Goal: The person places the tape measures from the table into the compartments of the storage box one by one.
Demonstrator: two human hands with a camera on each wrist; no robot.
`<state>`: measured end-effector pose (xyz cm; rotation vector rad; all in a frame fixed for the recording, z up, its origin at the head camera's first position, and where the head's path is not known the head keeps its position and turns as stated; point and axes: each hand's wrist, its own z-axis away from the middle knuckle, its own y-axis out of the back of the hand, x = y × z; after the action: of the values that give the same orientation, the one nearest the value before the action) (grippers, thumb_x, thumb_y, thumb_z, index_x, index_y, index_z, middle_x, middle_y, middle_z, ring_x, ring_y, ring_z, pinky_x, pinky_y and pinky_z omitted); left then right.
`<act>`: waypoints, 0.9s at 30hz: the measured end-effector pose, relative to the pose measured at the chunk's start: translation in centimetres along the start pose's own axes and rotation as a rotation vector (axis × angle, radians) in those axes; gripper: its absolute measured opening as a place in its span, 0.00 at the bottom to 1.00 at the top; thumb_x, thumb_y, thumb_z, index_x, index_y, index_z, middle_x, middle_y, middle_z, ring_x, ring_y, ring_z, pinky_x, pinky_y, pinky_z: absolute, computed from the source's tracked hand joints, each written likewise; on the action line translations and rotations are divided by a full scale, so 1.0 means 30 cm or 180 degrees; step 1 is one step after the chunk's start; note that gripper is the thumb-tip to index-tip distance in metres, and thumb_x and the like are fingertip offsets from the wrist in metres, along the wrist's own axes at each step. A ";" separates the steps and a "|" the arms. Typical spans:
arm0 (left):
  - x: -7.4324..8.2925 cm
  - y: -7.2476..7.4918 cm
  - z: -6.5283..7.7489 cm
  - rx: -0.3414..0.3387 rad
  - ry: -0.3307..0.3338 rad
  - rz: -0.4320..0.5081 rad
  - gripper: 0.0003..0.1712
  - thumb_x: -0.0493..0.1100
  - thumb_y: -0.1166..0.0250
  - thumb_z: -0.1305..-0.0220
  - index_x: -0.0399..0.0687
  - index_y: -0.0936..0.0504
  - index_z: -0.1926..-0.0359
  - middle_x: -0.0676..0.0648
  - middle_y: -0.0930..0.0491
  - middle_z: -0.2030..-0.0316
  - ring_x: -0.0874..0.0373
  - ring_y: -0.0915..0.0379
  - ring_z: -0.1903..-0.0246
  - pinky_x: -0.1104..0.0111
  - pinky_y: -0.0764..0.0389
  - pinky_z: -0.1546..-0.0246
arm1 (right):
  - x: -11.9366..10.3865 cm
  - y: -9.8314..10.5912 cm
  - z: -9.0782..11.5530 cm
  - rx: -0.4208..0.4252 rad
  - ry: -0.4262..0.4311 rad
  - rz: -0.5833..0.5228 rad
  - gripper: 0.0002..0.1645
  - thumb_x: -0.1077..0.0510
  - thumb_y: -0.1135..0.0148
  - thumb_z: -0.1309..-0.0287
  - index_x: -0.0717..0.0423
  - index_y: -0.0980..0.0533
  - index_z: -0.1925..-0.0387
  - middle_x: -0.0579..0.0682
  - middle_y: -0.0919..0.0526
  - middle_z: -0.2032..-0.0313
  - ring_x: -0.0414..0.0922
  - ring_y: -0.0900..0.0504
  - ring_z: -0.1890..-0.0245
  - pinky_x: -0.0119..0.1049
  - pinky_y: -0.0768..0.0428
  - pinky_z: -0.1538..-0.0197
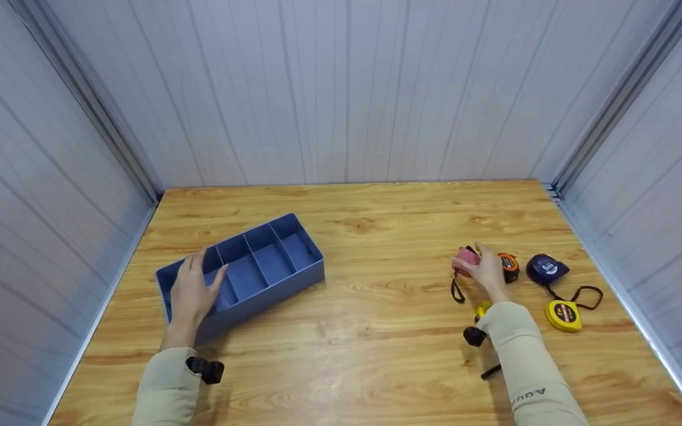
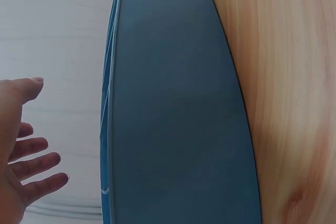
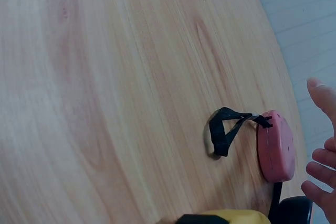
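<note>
Pink tape measure (image 3: 278,148) sits on the wooden tabletop (image 1: 376,331) at the right, under the right hand (image 1: 488,273), whose thumb and fingers are spread, with no grip showing. I judge the step in hand to be picking it up; the next move calls for closing thumb and fingertips round the case without snagging its black wrist strap (image 3: 219,147) (looped out toward the left). Left hand (image 1: 193,293), fingers apart, is over the near-left part of the blue divided box (image 1: 282,290); whether it touches the rim I cannot tell.

Room is tight to the right: an orange-and-black tape measure (image 1: 510,267) lies just beside, a navy tape measure (image 1: 545,269) beyond, and a yellow tape measure (image 1: 482,310) partly hidden near the right sleeve (image 1: 524,349). Leftward, bare wood runs to the box's end wall; the table's back edge is well apart.
</note>
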<state>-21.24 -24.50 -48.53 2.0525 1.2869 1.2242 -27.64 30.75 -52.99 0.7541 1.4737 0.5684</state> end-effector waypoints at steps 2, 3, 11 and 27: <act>-0.012 0.009 0.006 0.0001 0.0079 0.0008 0.31 0.46 0.35 0.47 0.31 0.31 0.46 0.31 0.30 0.52 0.38 0.35 0.53 0.48 0.31 0.58 | 0.007 -0.008 -0.002 0.0021 -0.0025 -0.0070 0.46 0.49 0.37 0.50 0.72 0.45 0.39 0.71 0.40 0.43 0.63 0.37 0.47 0.52 0.32 0.51; -0.017 0.013 0.008 -0.0007 0.0118 0.0016 0.31 0.46 0.35 0.47 0.31 0.32 0.46 0.31 0.31 0.52 0.38 0.35 0.53 0.48 0.31 0.57 | 0.012 -0.011 -0.002 0.0033 -0.0044 -0.0108 0.45 0.49 0.37 0.50 0.72 0.44 0.39 0.71 0.40 0.43 0.63 0.36 0.48 0.51 0.31 0.52; -0.058 0.047 0.028 -0.0058 0.0461 0.0092 0.31 0.46 0.37 0.45 0.30 0.33 0.45 0.30 0.32 0.51 0.37 0.37 0.51 0.48 0.35 0.53 | 0.044 -0.028 -0.002 0.0176 -0.0185 -0.0102 0.46 0.48 0.35 0.53 0.73 0.42 0.41 0.72 0.32 0.49 0.61 0.30 0.55 0.49 0.28 0.58; -0.114 0.088 0.076 0.0132 0.1022 0.0217 0.29 0.47 0.39 0.43 0.27 0.31 0.48 0.32 0.30 0.59 0.41 0.33 0.60 0.52 0.32 0.59 | 0.053 -0.051 -0.003 0.0142 -0.0216 -0.0076 0.40 0.51 0.35 0.52 0.74 0.38 0.44 0.71 0.29 0.54 0.62 0.29 0.55 0.51 0.28 0.56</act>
<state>-18.62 -28.52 -49.37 2.0001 1.4002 1.6226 -27.82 30.95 -55.19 0.7823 1.4348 0.4889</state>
